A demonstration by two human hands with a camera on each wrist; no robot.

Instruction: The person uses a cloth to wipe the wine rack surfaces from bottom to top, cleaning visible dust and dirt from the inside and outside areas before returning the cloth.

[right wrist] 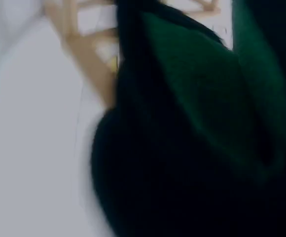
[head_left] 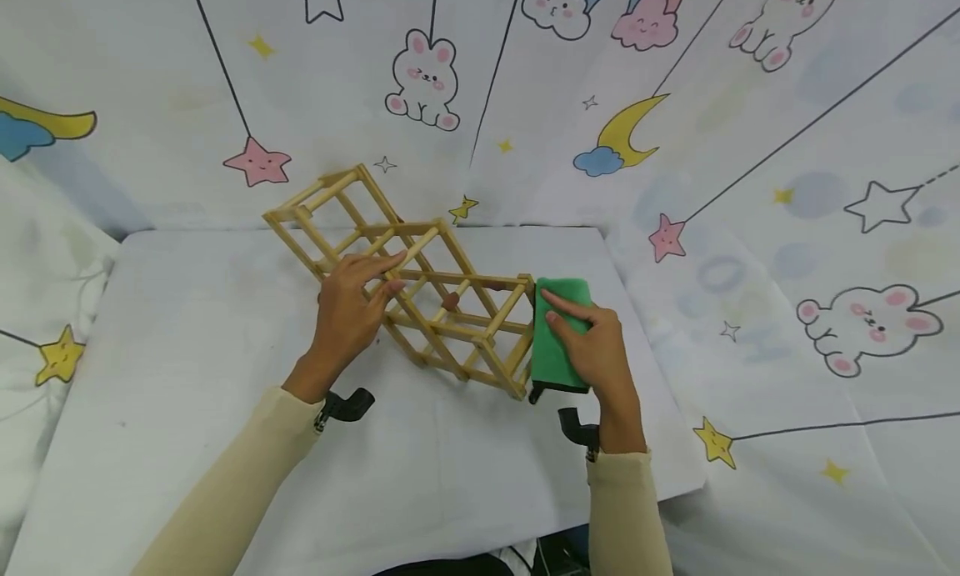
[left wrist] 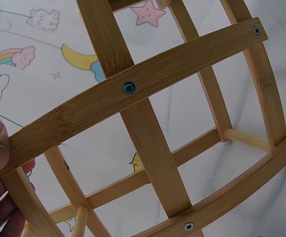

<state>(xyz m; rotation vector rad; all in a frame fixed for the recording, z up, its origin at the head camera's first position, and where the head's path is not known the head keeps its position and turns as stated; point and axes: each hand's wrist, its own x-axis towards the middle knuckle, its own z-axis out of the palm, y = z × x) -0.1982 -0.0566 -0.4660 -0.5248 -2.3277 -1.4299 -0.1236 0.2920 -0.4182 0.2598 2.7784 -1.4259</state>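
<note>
"Where is the wooden rack (left wrist: 150, 138)?"

"Over the white counter (head_left: 187, 351), running diagonally from upper left to lower right in the head view. Whether its full length touches down, I can't tell."

"What has the left hand (head_left: 351, 301) got?"

"It grips one of the rack's slats. From the left wrist, the thumb is on one side of the wood and the fingers bend round the other."

"And the right hand (head_left: 600, 351)?"

"At the rack's right end, on a green cloth (head_left: 558, 351). Two digits lie across the cloth's face; the rest are hidden, so I can't tell whether they grip it or just press."

"Does the cloth touch the wood?"

"It looks right up against the end. The right wrist view is mostly dark and blurred: folds of green, a bit of rack beyond."

"Anything else?"

"Round screws (left wrist: 128, 88) sit in the slats, both arms wear beige sleeves (head_left: 225, 484), and a white backdrop (head_left: 337, 84) printed with stars and rabbits rises behind."
</note>
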